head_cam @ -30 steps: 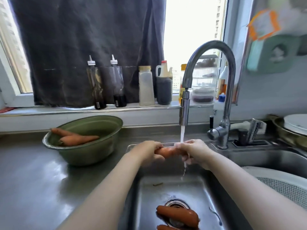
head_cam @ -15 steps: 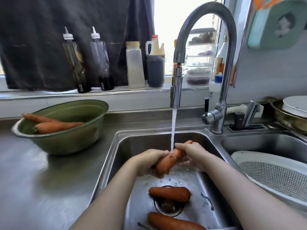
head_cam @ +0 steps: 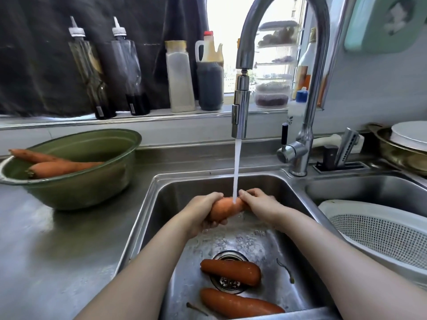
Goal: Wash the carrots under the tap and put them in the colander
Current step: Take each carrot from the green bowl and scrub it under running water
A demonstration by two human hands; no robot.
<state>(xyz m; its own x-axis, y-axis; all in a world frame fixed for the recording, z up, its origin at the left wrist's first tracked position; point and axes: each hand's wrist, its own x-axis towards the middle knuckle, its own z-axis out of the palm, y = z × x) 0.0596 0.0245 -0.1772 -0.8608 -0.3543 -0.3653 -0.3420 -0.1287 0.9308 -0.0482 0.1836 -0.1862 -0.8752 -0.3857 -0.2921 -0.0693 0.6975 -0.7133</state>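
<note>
Change: the held carrot (head_cam: 227, 207) lies nearly level, less tilted than half a second ago.
Left hand (head_cam: 203, 213): fingers curled round the carrot's thick end.
Right hand (head_cam: 261, 206): fingers wrapped over the narrow end.
Water stream (head_cam: 236, 169): smooth, white, striking the carrot's middle.
Sink (head_cam: 161, 204): wet steel, with two stubby carrots (head_cam: 231, 271) by the drain.
Colander (head_cam: 379, 229): white perforated plastic, to the right.

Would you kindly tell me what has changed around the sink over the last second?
The left hand and right hand lowered the carrot further below the spout and tipped it from level to slanted, left end down. Neither let go, and the water still hits it. The sink carrots and bowl carrots stayed put.
</note>
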